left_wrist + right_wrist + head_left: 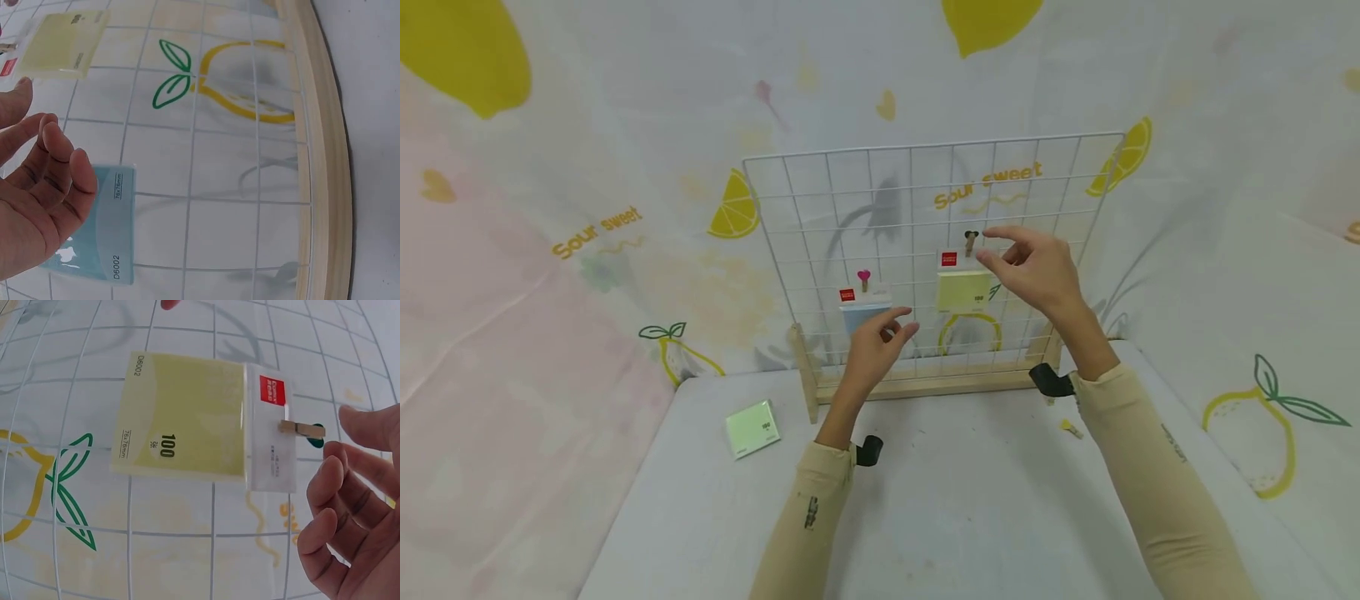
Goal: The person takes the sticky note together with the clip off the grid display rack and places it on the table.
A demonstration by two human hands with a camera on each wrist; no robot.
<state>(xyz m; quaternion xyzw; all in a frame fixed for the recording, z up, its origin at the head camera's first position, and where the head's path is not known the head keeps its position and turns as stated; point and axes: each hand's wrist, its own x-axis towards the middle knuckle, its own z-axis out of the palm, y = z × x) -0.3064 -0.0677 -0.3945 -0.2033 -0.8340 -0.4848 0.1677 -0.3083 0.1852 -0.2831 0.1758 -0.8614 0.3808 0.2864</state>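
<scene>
A yellow sticky-note pack (964,292) hangs on the white wire grid (912,196), held by a small wooden clothespin (302,429) with a dark decoration. My right hand (1037,271) is just right of that clothespin, thumb and fingers bent and apart, nothing between them. Lower and to the left hangs a blue sticky-note pack (114,219) under a clothespin with a pink heart (863,277). In front of this pack is my left hand (876,346), its fingers loosely bent and holding nothing; it covers part of the pack.
The grid stands on a wooden base (925,387) at the back of the white table (955,500). A green sticky-note pack (752,429) lies on the left side. A clothespin with a yellow decoration (1071,428) lies at the right, near the right forearm. Lemon-printed cloth hangs behind.
</scene>
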